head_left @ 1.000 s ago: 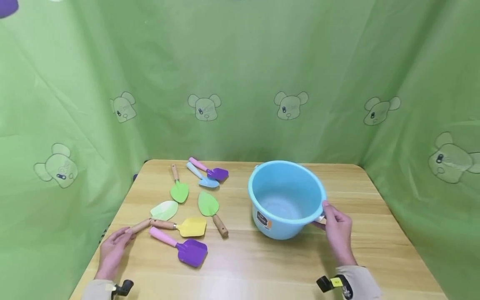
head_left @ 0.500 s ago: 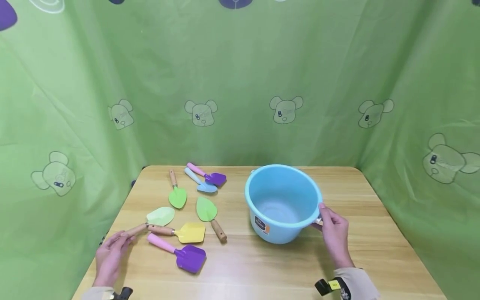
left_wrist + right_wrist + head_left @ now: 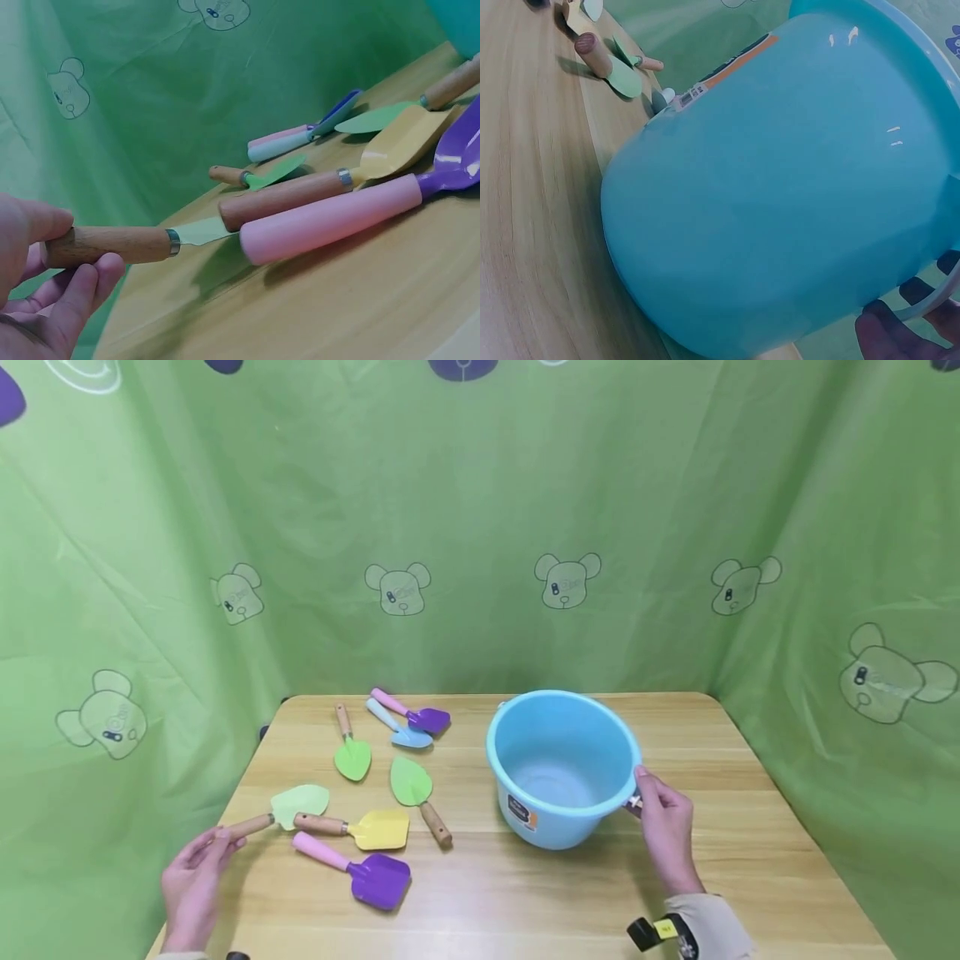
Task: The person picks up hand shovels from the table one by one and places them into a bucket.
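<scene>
My left hand (image 3: pixel 193 885) pinches the wooden handle of a pale green trowel (image 3: pixel 300 804) between thumb and fingers at the table's left side. In the left wrist view, that handle (image 3: pixel 120 245) is raised off the table, and its blade passes partly behind other tools. My right hand (image 3: pixel 667 827) grips a light blue bucket (image 3: pixel 555 827) at its right side, thumb on the rim. The right wrist view has its fingers (image 3: pixel 889 330) curled at the bucket's carrying handle (image 3: pixel 930 300) below the rim. No tools are visible inside the bucket.
Beside the held trowel lie a yellow shovel (image 3: pixel 381 831) and a purple shovel (image 3: pixel 381 882) with a pink handle. Farther back are two green trowels (image 3: pixel 352 760), a blue trowel (image 3: pixel 411 737) and another purple shovel (image 3: pixel 430 720). A green curtain (image 3: pixel 465 635) surrounds the wooden table (image 3: pixel 517 910).
My left hand has drawn the pale green trowel leftward, away from the yellow shovel's handle. The right hand keeps its grip on the bucket. The head view has shifted slightly.
</scene>
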